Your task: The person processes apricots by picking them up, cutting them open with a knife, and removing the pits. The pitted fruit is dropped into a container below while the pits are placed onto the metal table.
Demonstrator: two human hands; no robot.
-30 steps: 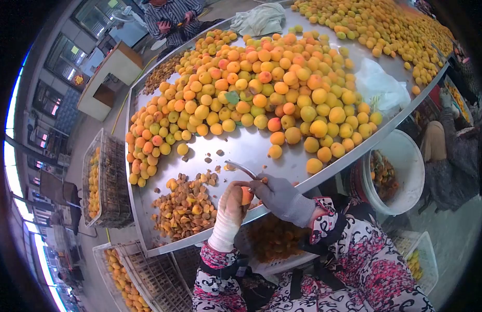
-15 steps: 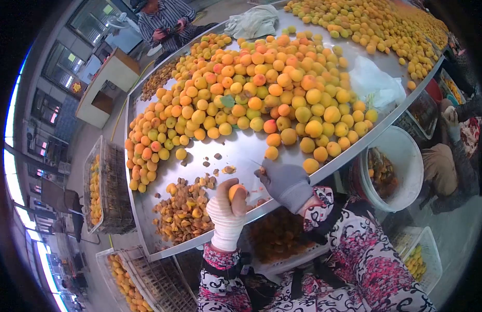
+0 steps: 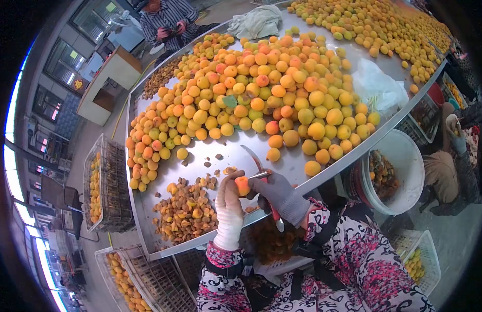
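An orange-red apricot (image 3: 242, 185) is held between the fingers of my left hand (image 3: 230, 207), which has a white wrap around the palm and wrist. My right hand (image 3: 281, 196), in a grey glove, is closed on a metal tool with red handles (image 3: 261, 169); its curved end points up over the table and a part of it touches the apricot. Left of my hands, brown pits and fruit pieces (image 3: 186, 212) lie heaped near the metal table's edge (image 3: 194, 246). Beyond my hands spreads a large pile of whole apricots (image 3: 251, 88).
White buckets (image 3: 407, 171) stand right of the table, fruit scraps inside. Crates of fruit (image 3: 108, 187) are on the left. A plastic bag (image 3: 376, 86) and a cloth (image 3: 255, 22) lie on the table. One person (image 3: 168, 23) is at the far side, another (image 3: 444, 174) at the right.
My right hand has turned and come close to my left hand, bringing the tool against the apricot. The apricot in my left hand is now more exposed.
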